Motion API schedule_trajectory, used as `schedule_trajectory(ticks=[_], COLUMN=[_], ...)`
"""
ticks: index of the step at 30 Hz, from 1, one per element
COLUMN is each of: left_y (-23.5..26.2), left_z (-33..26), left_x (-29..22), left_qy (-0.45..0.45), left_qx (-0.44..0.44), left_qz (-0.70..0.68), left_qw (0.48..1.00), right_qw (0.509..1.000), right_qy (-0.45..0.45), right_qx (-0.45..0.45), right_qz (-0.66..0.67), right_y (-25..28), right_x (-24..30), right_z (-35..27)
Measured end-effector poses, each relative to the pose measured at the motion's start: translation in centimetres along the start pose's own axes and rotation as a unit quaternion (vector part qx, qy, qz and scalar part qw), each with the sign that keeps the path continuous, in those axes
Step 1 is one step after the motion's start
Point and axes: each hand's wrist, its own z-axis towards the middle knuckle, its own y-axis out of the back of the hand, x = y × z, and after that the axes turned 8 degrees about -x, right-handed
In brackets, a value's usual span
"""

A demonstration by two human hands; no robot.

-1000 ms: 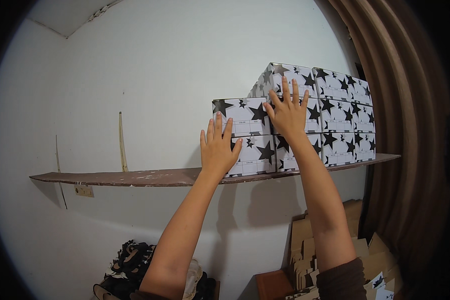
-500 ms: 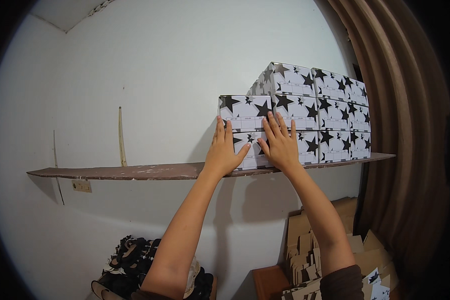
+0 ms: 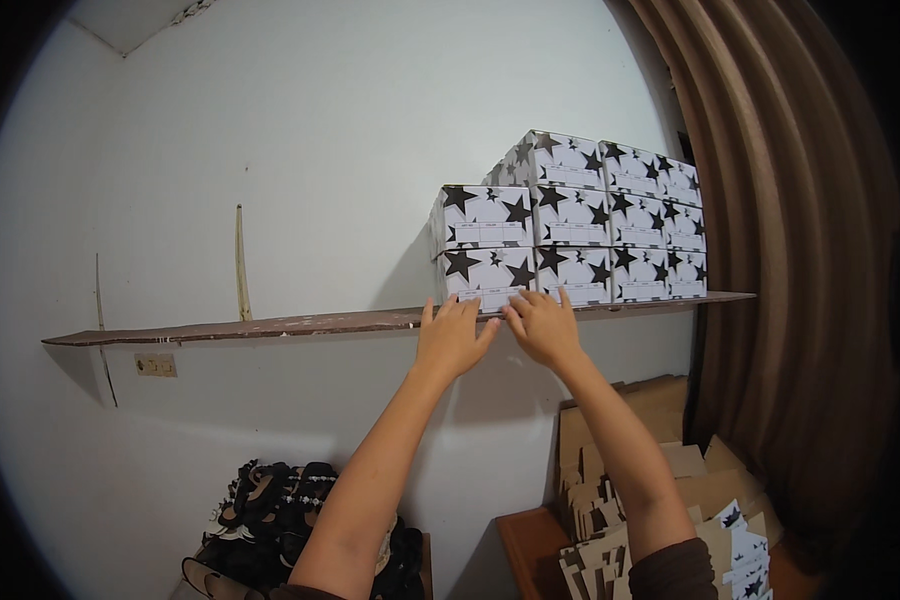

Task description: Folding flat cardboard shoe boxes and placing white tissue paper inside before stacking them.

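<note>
White boxes with black stars stand stacked on a brown wall shelf point(image 3: 220, 328). At the left end of the stack, an upper box point(image 3: 485, 217) rests on a lower box point(image 3: 486, 272); the columns to the right rise one box higher. My left hand point(image 3: 452, 338) is raised at the shelf's front edge, fingers apart, just below the lower box's front. Beside it, my right hand point(image 3: 543, 328) has its fingers spread near that box's lower right corner. Neither hand holds anything. Whether the fingertips touch the box or the shelf edge is hard to tell.
Below on the left lies a heap of black sandals point(image 3: 270, 510). To the lower right, flattened brown cardboard pieces point(image 3: 610, 490) lean beside a reddish-brown wooden surface point(image 3: 530, 550). A brown curtain point(image 3: 770, 250) hangs at right. A socket plate point(image 3: 156, 365) sits under the shelf.
Both hands have come down from the fronts of the left-hand boxes to the shelf's edge. The view has shifted slightly, and the boxes remain stacked.
</note>
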Motion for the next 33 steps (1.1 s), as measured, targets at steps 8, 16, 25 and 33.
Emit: schedule_trajectory(ticks=[8, 16, 25, 33], left_y=[-4.2, -9.2, -8.8, -8.7], left_z=[-11.2, -29.6, -42.9, -54.8], left_x=[-5.5, -15.2, -32.0, -45.3], left_qy=[-0.058, -0.035, -0.159, -0.169], left_qx=[-0.032, 0.285, 0.335, 0.361], left_qz=[-0.006, -0.168, -0.338, -0.42], left_qw=[0.998, 0.943, 0.865, 0.815], right_qw=[0.997, 0.902, 0.866, 0.766], right_qy=[0.031, -0.165, -0.35, -0.508], right_qx=[0.043, 0.395, 0.313, 0.343], right_qz=[-0.049, -0.065, -0.174, -0.192], right_y=[2.7, 12.2, 30.1, 43.6], right_x=[1.7, 3.7, 3.1, 5.7], right_z=[-14.6, -36.6, -55.5, -66.9])
